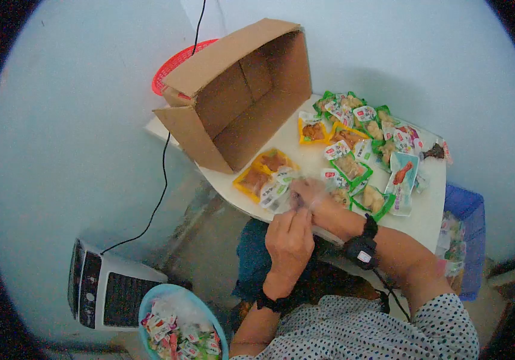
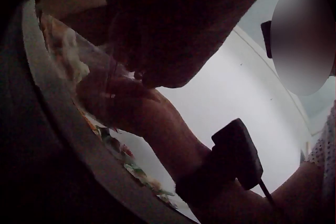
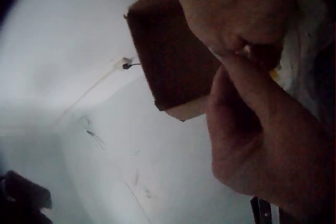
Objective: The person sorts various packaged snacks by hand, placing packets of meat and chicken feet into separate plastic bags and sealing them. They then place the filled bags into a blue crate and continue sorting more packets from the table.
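Note:
Both hands meet at the table's front edge in the head view. The left hand (image 1: 290, 243) pinches the gathered clear plastic of a bag (image 1: 296, 189), its fingertips against the right hand (image 1: 317, 201), which grips the same plastic. Close by on the left are yellow-edged food packets (image 1: 250, 183) and a white-labelled packet (image 1: 277, 187); whether they lie inside the bag, I cannot tell. The left wrist view shows clear film (image 2: 97, 53) stretching away from the fingers. In the right wrist view the left thumb and fingers (image 3: 262, 124) touch the right hand (image 3: 236, 14).
An open cardboard box (image 1: 251, 90) lies on its side at the table's back left, before a red basket (image 1: 179, 63). Green- and yellow-edged packets (image 1: 350, 168) cover the right side. A blue crate (image 1: 473, 240) and a light-blue tub (image 1: 143, 306) hold packets. A heater-like appliance (image 1: 119, 294) stands left.

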The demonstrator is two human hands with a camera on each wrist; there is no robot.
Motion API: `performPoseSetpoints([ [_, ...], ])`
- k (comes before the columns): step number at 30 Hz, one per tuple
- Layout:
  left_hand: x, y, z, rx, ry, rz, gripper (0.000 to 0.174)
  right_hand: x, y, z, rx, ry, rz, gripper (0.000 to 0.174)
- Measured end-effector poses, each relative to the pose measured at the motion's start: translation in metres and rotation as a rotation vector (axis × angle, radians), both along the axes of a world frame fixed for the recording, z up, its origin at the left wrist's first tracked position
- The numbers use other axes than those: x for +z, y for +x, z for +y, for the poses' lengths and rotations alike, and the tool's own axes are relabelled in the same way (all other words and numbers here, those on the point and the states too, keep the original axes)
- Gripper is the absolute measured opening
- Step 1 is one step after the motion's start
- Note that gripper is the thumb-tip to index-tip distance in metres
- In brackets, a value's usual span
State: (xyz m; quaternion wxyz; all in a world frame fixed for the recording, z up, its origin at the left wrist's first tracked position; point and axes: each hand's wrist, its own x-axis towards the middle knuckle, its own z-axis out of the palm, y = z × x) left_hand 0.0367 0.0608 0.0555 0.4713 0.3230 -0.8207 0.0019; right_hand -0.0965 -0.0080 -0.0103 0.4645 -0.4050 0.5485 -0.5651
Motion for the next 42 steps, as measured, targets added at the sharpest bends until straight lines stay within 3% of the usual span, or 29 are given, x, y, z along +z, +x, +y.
performPoseSetpoints([
  [2, 0.005, 0.007, 0.003, -0.03, 0.057, -0.019, 0.02, 0.038, 0.008, 0.03, -0.033, 0.047, -0.197, 0.029],
  [5, 0.011, 0.024, 0.012, -0.027, 0.127, -0.091, 0.03, 0.104, -0.027, 0.047, 0.535, 0.056, 0.372, 0.029],
  [6, 0.013, 0.03, 0.015, -0.013, 0.142, -0.12, 0.033, 0.11, -0.037, 0.045, 0.555, 0.12, 0.677, 0.027],
  [8, 0.007, 0.042, 0.017, -0.002, 0.119, -0.167, 0.035, 0.109, -0.06, 0.044, 0.327, -0.18, 1.256, 0.031],
  [11, 0.006, 0.054, 0.028, 0.02, 0.123, -0.264, 0.04, 0.116, -0.086, 0.042, 0.03, -0.138, 1.344, 0.033],
  [19, 0.011, 0.027, 0.047, 0.061, -0.218, -0.544, 0.038, 0.103, -0.095, 0.037, 0.211, -0.163, 1.206, 0.029],
  [23, 0.009, 0.02, 0.045, 0.147, -0.184, -0.613, 0.036, 0.105, -0.095, 0.028, 0.268, -0.113, 1.066, 0.021],
  [26, 0.009, 0.023, 0.04, 0.195, -0.18, -0.682, 0.032, 0.092, -0.098, 0.023, 0.095, -0.516, 0.96, 0.02],
  [29, 0.013, 0.03, 0.034, 0.205, -0.184, -0.682, 0.024, 0.107, -0.1, 0.023, 0.28, -0.48, 0.89, 0.022],
  [32, 0.021, 0.036, 0.036, 0.158, -0.119, -0.648, 0.018, 0.13, -0.102, 0.034, 0.45, -0.15, 0.737, 0.027],
  [35, 0.022, 0.047, 0.029, 0.153, -0.137, -0.602, 0.014, 0.119, -0.108, 0.031, 0.547, -0.15, 0.618, 0.028],
  [38, 0.024, 0.052, 0.021, 0.122, -0.162, -0.505, 0.011, 0.11, -0.111, 0.025, 0.519, -0.526, 0.783, 0.024],
  [42, 0.032, 0.055, 0.018, 0.105, -0.147, -0.412, 0.008, 0.115, -0.101, 0.027, 0.447, -0.534, 0.883, 0.017],
])
